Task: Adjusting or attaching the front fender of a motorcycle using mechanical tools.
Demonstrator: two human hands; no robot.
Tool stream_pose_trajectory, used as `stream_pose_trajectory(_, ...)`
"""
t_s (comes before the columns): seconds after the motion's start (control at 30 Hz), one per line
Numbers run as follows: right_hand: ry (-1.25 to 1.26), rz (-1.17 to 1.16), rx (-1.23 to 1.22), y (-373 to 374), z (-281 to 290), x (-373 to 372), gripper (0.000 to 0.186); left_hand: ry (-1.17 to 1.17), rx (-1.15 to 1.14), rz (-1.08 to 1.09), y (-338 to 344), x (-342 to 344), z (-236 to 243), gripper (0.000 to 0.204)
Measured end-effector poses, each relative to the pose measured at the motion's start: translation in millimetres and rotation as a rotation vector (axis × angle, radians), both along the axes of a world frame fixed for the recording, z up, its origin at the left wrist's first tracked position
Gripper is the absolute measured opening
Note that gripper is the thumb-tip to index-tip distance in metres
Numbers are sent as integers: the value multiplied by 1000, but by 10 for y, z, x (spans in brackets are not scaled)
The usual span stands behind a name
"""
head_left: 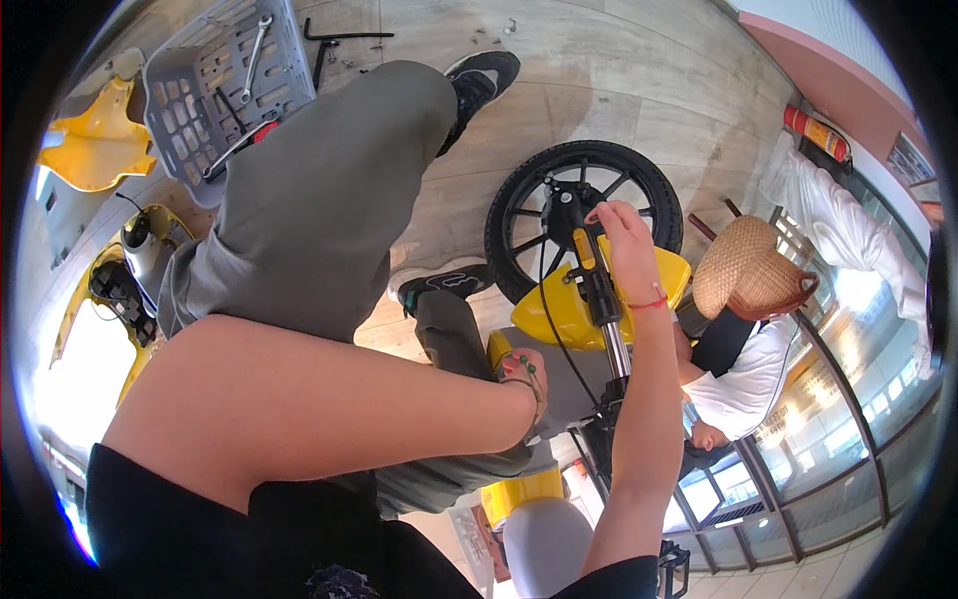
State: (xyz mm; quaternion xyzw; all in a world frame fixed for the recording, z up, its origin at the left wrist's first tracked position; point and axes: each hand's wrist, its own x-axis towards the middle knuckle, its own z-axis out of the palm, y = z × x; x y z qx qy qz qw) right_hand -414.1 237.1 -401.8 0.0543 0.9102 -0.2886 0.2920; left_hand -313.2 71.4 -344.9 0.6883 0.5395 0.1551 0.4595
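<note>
A small yellow-and-black scooter or moped stands in front of me, its black spoked front wheel (509,205) on the floor. My right hand (627,245) reaches over the front fork (599,295) near the wheel hub. Its thumb and fingers are pinched together beside the fork's lower end; whatever they hold, if anything, is too small to make out. The yellow front fender (555,317) lies just below that hand. My left hand (526,374), with a beaded bracelet at the wrist, is bent down beside the yellow-and-grey bodywork. Its fingers are mostly hidden.
A grey plastic basket (188,120) at far left carries a wrench (256,60) and other tools. Hex keys (344,36) and small hardware lie on the wooden floor. Yellow panels (100,135) rest farther left. On the right are a person in white (743,394), a woven basket (743,265) and a fire extinguisher (818,133).
</note>
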Motion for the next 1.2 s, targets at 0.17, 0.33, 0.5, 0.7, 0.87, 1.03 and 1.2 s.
stream_pose_trajectory(0.17,-46,-87,224,-211,18,-2,24,-64,-11,6,4,-15,-12,29)
stream_pose_trajectory(0.33,183,-150,174,-270,-29,47,25,-207,94,36,18,14,-3,24)
stream_pose_trajectory(0.5,207,-125,299,-279,47,118,32,-162,118,61,16,60,-9,21)
stream_pose_trajectory(0.7,98,-136,67,-175,6,193,30,-144,307,61,21,141,-2,18)
stream_pose_trajectory(0.87,-23,-411,-71,-115,23,37,26,-125,393,77,-33,66,31,17)
stream_pose_trajectory(1.03,-45,-526,-121,-56,7,-39,26,-108,417,158,-40,149,-13,16)
stream_pose_trajectory(1.2,-36,-353,-128,-38,40,38,25,-166,453,145,-64,79,40,17)
